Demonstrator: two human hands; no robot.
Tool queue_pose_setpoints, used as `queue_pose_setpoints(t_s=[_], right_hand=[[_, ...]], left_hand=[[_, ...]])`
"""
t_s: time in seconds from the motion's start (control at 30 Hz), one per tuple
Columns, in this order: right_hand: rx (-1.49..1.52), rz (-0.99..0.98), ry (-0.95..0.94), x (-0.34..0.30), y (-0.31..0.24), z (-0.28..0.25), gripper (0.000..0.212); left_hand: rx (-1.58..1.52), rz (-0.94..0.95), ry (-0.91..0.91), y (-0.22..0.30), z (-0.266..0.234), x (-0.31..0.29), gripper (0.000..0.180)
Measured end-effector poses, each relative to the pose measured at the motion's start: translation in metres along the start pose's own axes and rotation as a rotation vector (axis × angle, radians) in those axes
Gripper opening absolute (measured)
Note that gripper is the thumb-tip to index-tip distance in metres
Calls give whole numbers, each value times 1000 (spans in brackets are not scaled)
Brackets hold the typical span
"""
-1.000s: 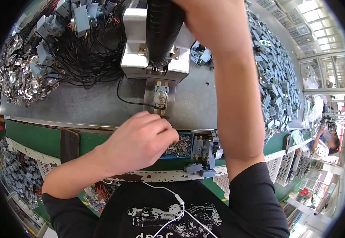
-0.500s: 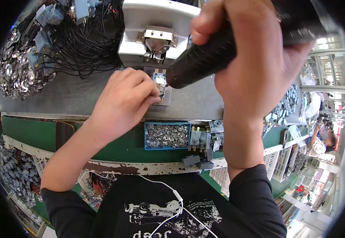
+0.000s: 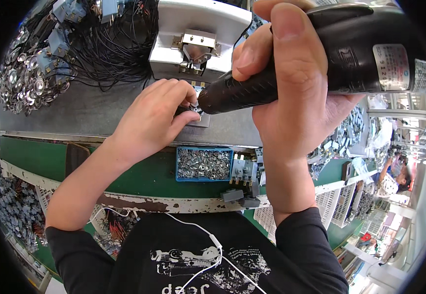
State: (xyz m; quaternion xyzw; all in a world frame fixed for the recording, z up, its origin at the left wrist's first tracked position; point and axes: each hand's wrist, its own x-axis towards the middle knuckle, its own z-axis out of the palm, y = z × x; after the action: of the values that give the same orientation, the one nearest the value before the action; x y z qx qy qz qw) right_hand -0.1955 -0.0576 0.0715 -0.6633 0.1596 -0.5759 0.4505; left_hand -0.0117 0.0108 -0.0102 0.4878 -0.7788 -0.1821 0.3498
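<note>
Two hands (image 3: 222,98) over grey bench (image 3: 75,110) (workshop)

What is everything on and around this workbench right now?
electric screwdriver: one, black, held in the right hand, tip down at a small part.
small metal part: one, silver, pinched under the left fingertips on the grey benchtop.
white fixture block: one, with a metal bracket, behind the hands.
blue tray: one, full of small silver pieces, on the green shelf in front.
grey switch parts: a few, right of the tray.
wired blue-grey components: many, with black wires, upper left.
shiny metal discs: a heap, far left.
left hand: steadying the part.
right hand: grip closed around the screwdriver.
</note>
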Motion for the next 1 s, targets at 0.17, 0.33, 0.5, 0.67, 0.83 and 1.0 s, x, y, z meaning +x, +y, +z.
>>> queue_pose_setpoints(t_s=[0.17,0.33,0.5,0.67,0.83,1.0], right_hand=[[3,-7,-15,-2,3,0,19],[-2,-20,-26,2,7,-1,18],[-61,-19,45,6,3,15,15],[-85,-24,31,20,15,12,17],[-98,-23,0,15,11,14,18],[-107,-8,-34,10,7,19,19]], left_hand=[[4,-12,-9,-1,-2,-1,29],[-2,-12,-8,0,-2,-1,29],[-2,-6,-20,0,-4,0,30],[72,43,-46,-3,-9,7,32],[44,-60,-250,-10,-11,12,34],[-28,-23,-196,-22,0,5,34]])
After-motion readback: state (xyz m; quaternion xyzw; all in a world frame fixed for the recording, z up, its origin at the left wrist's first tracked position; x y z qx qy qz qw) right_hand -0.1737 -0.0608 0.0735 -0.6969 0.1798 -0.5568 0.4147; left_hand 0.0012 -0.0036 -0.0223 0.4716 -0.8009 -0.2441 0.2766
